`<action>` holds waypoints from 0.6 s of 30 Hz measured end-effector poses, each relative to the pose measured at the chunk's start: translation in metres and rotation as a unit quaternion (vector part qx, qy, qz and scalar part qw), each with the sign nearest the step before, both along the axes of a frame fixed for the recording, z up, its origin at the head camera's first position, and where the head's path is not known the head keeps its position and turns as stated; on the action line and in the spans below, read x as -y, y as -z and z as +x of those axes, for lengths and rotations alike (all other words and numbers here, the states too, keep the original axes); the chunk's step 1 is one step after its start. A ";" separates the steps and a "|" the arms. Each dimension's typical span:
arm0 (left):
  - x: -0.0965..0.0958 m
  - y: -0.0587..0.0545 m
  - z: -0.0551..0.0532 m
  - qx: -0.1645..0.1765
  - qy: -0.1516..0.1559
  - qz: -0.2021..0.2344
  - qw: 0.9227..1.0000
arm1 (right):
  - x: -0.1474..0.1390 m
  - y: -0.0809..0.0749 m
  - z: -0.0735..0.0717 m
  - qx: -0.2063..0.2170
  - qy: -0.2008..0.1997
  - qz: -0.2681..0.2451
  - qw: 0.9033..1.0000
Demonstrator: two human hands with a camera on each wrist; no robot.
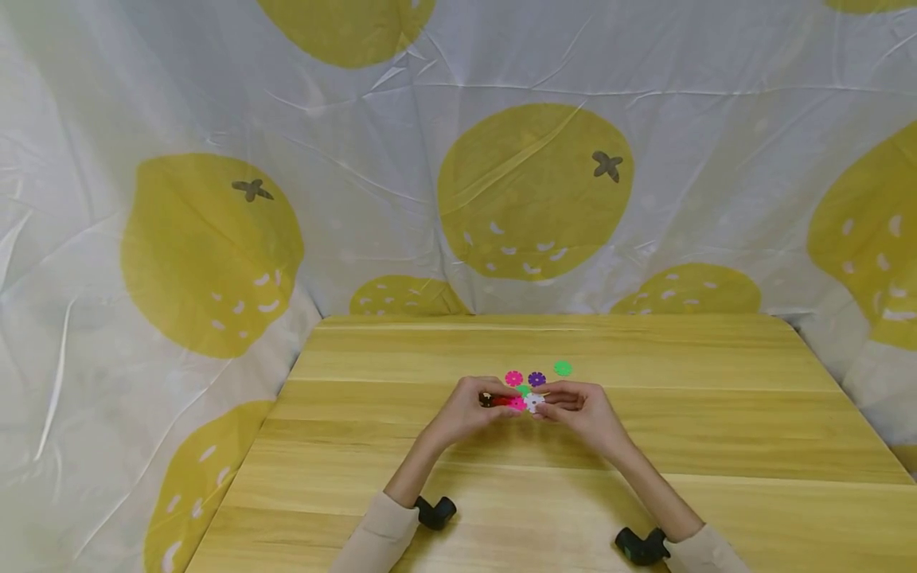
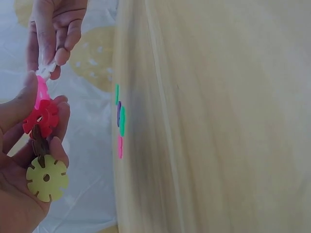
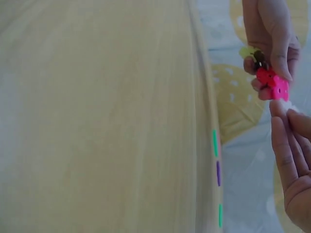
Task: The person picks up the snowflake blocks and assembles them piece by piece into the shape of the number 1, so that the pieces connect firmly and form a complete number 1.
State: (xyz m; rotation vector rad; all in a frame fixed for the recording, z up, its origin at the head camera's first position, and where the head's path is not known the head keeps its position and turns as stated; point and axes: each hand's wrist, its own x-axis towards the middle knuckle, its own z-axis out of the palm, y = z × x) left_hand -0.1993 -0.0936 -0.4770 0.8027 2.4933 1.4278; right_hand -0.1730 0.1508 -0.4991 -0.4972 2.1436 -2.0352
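My left hand (image 1: 462, 410) grips a short chain of slotted plastic discs above the table. In the left wrist view the chain runs from a yellow disc (image 2: 47, 178) through a brown disc (image 2: 39, 144) and a red disc (image 2: 43, 118) to a pink disc (image 2: 42, 91). Between thumb and fingers, my right hand (image 1: 587, 412) pinches a white disc (image 1: 533, 403) against the pink one's edge. Whether their slots are interlocked I cannot tell. Fingers partly cover the chain.
Just beyond the hands, a loose pink disc (image 1: 513, 379), a purple disc (image 1: 536, 380) and two green discs, a nearer one (image 1: 524, 391) and a farther one (image 1: 563, 368), lie on the wooden table (image 1: 716, 422). A lemon-print cloth (image 1: 387, 159) hangs behind.
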 end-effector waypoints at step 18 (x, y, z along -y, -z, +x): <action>0.002 0.001 -0.002 0.028 0.011 0.022 0.999 | 0.005 0.001 0.001 -0.011 0.001 0.031 0.999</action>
